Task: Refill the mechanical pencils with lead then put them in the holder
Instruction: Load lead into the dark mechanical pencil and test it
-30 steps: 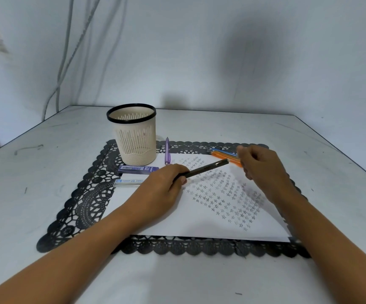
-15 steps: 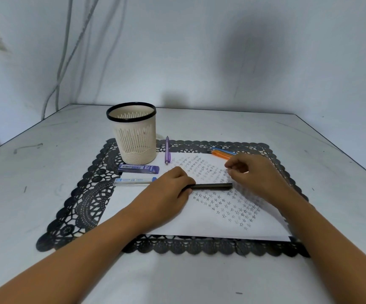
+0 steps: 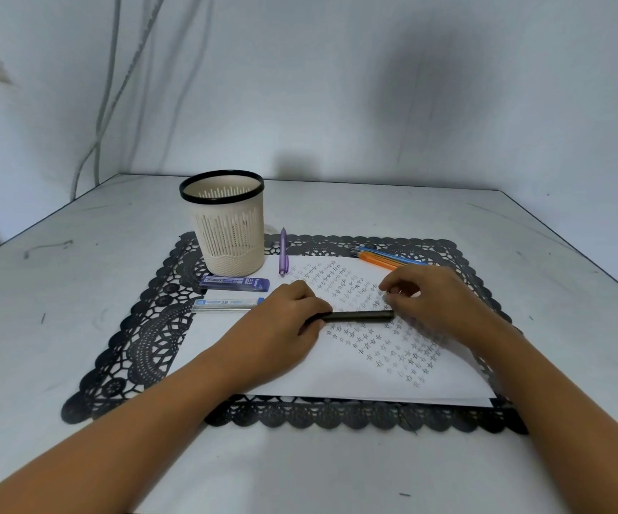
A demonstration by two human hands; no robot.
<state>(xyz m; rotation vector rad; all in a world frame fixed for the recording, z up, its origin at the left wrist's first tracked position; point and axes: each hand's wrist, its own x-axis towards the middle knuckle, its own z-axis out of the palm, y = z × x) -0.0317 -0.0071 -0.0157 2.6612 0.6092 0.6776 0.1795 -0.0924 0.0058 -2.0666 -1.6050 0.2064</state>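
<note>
Head view: your left hand (image 3: 285, 324) grips the black pencil (image 3: 359, 316) by its left end, fingers curled round it. The barrel lies level over the paper (image 3: 337, 376), nearer you than the holder (image 3: 226, 231) and to its right. Your right hand (image 3: 437, 302) sits at the pencil's other end, fingers bunched close; blur hides whether they pinch anything. Just in front of the holder lie a dark blue lead case (image 3: 234, 283) and a clear lead case (image 3: 226, 305). A purple pencil (image 3: 282, 252) lies just right of the holder, orange and blue pencils (image 3: 385, 258) farther right.

Holder (image 3: 227, 235) behind 2 lead cases (image 3: 234, 284), maybe touching 1.
</note>
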